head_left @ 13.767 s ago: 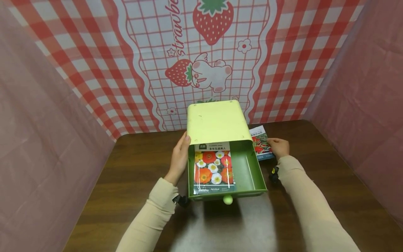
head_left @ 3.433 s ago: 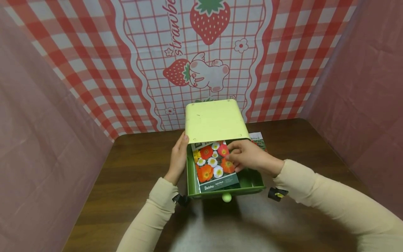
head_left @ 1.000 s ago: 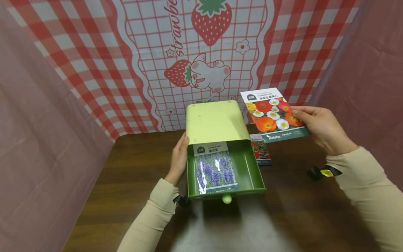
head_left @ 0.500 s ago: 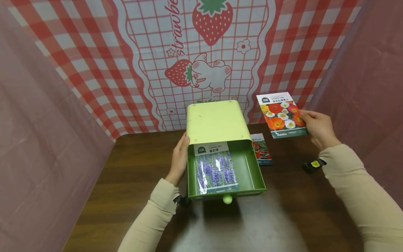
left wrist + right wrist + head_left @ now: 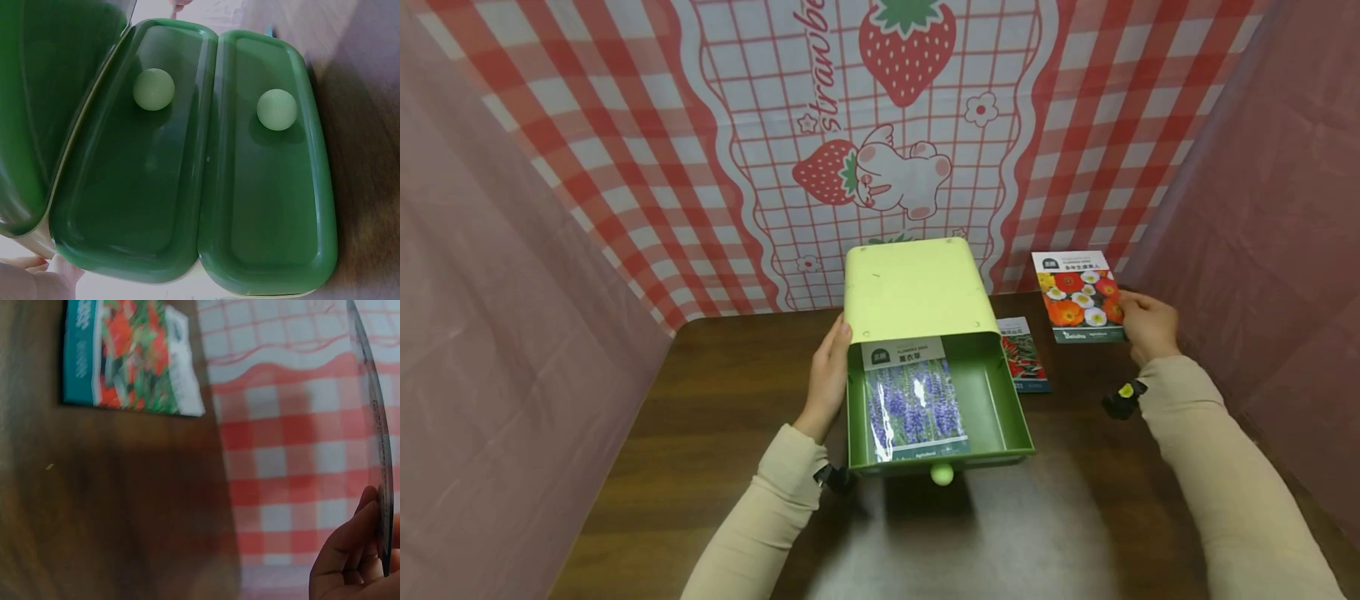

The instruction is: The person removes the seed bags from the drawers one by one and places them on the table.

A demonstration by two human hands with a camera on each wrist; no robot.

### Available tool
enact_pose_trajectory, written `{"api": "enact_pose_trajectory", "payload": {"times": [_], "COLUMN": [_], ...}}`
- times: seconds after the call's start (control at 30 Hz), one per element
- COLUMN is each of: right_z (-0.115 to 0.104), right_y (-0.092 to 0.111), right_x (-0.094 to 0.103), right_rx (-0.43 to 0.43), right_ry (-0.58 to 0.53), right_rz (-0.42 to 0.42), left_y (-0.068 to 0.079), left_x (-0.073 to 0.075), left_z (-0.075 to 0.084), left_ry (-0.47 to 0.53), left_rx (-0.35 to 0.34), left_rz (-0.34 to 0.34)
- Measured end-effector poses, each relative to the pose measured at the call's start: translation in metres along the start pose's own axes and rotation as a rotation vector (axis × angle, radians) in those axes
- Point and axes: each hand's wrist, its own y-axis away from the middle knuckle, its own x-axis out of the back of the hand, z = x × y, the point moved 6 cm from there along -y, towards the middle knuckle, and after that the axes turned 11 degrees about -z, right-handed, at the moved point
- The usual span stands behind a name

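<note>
In the head view, my right hand (image 5: 1152,327) pinches a flower seed packet (image 5: 1081,298) with orange and white poppies by its right edge. The packet is held above the table; in the right wrist view it appears edge-on. A red-flowered seed packet (image 5: 1024,358) lies on the table below and left of it. My left hand (image 5: 827,379) rests with extended fingers against the left side of a light green drawer cabinet (image 5: 917,292). Its dark green top drawer (image 5: 988,412) is pulled out and holds a purple-flowered seed packet (image 5: 916,404).
Two closed drawers with round knobs (image 5: 277,110) show below the open one in the left wrist view. Wooden table (image 5: 722,417) surrounds the cabinet. A red checked strawberry cloth (image 5: 700,167) hangs behind, with pink cloth at both sides.
My right hand has taken the poppy packet out of the drawer, uncovering the purple-flowered one, then moved it right and lowered it towards the table. My left hand has stayed at the cabinet.
</note>
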Motion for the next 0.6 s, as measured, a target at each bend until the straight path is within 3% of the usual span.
{"api": "enact_pose_trajectory", "payload": {"times": [0.1, 0.23, 0.6], "right_z": [0.012, 0.029, 0.053], "right_y": [-0.006, -0.01, -0.007], "right_x": [0.001, 0.0, -0.009], "right_rx": [-0.024, -0.041, 0.018], "right_ry": [0.078, 0.102, 0.239], "right_rz": [0.01, 0.03, 0.099], "left_y": [0.0, 0.0, -0.001], "left_x": [0.0, 0.0, 0.0], "left_z": [-0.001, 0.0, -0.001], "left_ry": [0.003, -0.001, 0.004], "left_rx": [0.006, 0.007, 0.004], "left_rz": [0.0, 0.0, 0.002]}}
